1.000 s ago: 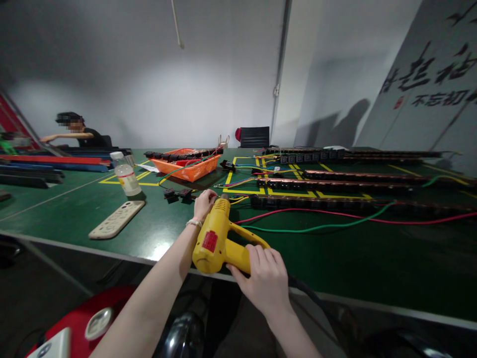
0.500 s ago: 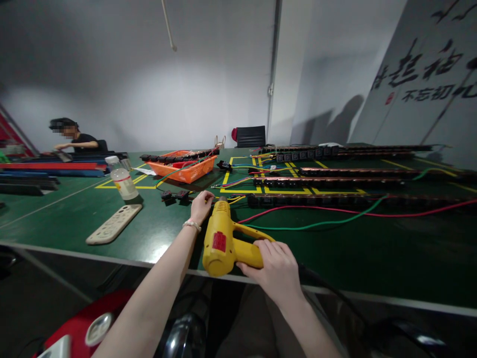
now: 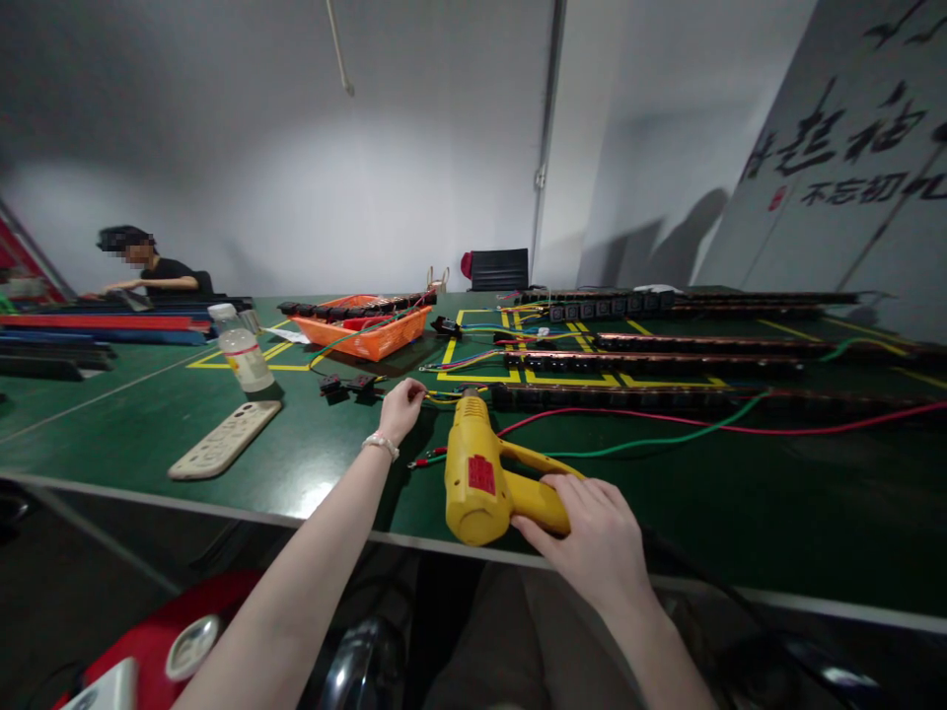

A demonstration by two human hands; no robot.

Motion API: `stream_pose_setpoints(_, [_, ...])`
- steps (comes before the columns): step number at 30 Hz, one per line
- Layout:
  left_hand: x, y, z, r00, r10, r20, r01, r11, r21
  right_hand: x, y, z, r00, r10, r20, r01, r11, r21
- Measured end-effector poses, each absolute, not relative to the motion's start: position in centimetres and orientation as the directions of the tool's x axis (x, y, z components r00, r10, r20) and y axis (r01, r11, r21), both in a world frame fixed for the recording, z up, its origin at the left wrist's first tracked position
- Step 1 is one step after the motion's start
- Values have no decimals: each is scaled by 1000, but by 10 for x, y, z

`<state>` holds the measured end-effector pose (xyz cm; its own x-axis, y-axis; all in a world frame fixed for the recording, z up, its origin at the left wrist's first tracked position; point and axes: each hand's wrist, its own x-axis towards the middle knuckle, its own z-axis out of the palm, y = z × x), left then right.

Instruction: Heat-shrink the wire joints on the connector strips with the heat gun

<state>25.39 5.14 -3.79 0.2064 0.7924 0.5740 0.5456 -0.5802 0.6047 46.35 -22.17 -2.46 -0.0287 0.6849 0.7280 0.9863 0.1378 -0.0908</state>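
A yellow heat gun (image 3: 473, 473) is in my right hand (image 3: 596, 523), whose fingers wrap its handle, with the nozzle pointing away from me. My left hand (image 3: 403, 409) pinches the thin wires (image 3: 442, 397) that run out of the nearest long black strip (image 3: 592, 396). Small black connectors (image 3: 347, 389) lie just left of my left hand. A green wire (image 3: 643, 444) and a red wire (image 3: 666, 419) cross the table behind the heat gun. Their red-sleeved ends (image 3: 429, 457) rest to the left of it.
An orange basket (image 3: 362, 340) holds a black strip. At left are a bottle (image 3: 244, 355) and a phone in a pale case (image 3: 226, 439). More long black strips (image 3: 651, 360) lie across the green table (image 3: 311, 483). A co-worker (image 3: 159, 271) sits at the far left.
My right hand has moved the heat gun to the right, uncovering the ends of the red and green wires. The left hand stays almost still on its wires.
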Motion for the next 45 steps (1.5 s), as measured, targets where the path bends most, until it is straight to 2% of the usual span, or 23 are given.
stream_pose_setpoints(3, [255, 50, -37, 203, 796, 570, 534, -578, 617, 463, -221, -26, -50, 688, 724, 988, 140, -65])
stream_pose_setpoints(9, [256, 49, -37, 221, 787, 576, 519, -595, 614, 454, -213, -31, 78, 631, 772, 997, -39, -69])
stream_pose_setpoints(15, [256, 51, -38, 234, 789, 568, 539, -592, 599, 434, -208, -33, 64, 596, 801, 998, -51, -42])
stream_pose_setpoints(26, [254, 41, -29, 241, 832, 500, 535, -544, 646, 404, -196, -36, 34, 634, 772, 997, 32, -71])
stream_pose_setpoints(33, [254, 40, -26, 233, 834, 501, 531, -540, 653, 417, -209, -19, -114, 772, 626, 957, 255, -141])
stream_pose_setpoints(45, [256, 45, -32, 251, 831, 496, 487, -551, 677, 445, -208, -17, -170, 773, 612, 932, 328, -155])
